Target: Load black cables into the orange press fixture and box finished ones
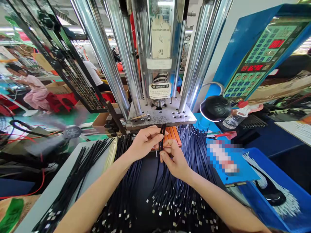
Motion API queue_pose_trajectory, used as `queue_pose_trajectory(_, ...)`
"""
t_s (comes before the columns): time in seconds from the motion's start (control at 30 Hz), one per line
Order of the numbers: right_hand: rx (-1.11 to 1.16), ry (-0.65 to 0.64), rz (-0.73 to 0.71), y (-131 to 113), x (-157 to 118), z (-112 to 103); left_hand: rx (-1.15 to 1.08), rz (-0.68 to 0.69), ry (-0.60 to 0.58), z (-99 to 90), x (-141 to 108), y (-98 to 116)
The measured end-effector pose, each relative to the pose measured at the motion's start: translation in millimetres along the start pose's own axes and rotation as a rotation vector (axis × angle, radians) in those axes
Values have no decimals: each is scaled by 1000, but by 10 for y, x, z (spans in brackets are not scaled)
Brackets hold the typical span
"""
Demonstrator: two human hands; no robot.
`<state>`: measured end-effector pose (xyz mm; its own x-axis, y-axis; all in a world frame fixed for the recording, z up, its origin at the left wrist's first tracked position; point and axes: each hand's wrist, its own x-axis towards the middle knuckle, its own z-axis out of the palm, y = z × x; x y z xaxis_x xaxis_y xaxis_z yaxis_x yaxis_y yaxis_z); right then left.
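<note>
My left hand [143, 142] and my right hand [176, 160] meet just in front of a vertical press machine [159, 64]. Both pinch thin black cables [161, 137] that rise toward the machine's grey metal base plate [160, 116]. An orange mould block [173, 134] sits right behind my fingers under the plate. Beneath my forearms lie bundles of black cables with small metal ends [175, 197], spread toward me across the bench.
Another bundle of black cables [77, 174] lies on a grey board at left. A blue control panel [262, 55], a black lamp [215, 108] and a plastic bottle [233, 118] stand at right. A blue bin [274, 194] holds white ties. A person in pink sits far left [34, 90].
</note>
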<state>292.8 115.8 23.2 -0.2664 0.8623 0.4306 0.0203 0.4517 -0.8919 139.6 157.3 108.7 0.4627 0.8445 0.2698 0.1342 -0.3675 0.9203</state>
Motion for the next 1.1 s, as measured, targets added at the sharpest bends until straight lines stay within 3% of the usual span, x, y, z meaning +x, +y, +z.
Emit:
queue_pose_trajectory(0.07, -5, -30, 1, -24, 42, -35, -23, -5, 11, -14, 42, 34)
queue_pose_trajectory(0.17, -71, -63, -33, -96, 66, -81, -75, -32, -70, -34, 89, 65)
queue_pose_trajectory(0.27, -81, -41, -8, -141, 23, -79, -5, 23, -70, -19, 138, 71)
queue_pose_trajectory(0.47, -330, -124, 136, 60, -44, -153, 367, 422, 368, 50, 319, 188)
queue_pose_trajectory(0.53, -458, -104, 128, 189, 73, -278, 449, 571, 403, 56, 388, 295)
queue_pose_trajectory(0.63, -608, 30, 111, 373, 385, -503, 455, 722, 277, 92, 431, 382)
queue_pose_trajectory(0.7, -627, 103, 109, 474, 599, -615, 420, 728, 222, 150, 398, 289)
queue_pose_trajectory(0.77, -584, 107, 138, 557, 757, -668, 371, 590, 249, 212, 318, 53)
queue_pose_trajectory(0.83, -528, 79, 178, 628, 849, -671, 401, 357, 221, 247, 214, -271)
queue_pose_trajectory(0.9, -501, 65, 193, 687, 893, -654, 574, 211, 1, 245, 111, -594)
queue_pose_trajectory(1.0, -499, 38, 175, 743, 913, -644, 869, 224, -378, 200, -9, -939)
queue_pose_trajectory(1.1, -564, -22, 131, 753, 903, -666, 1005, 287, -495, 157, -82, -1077)
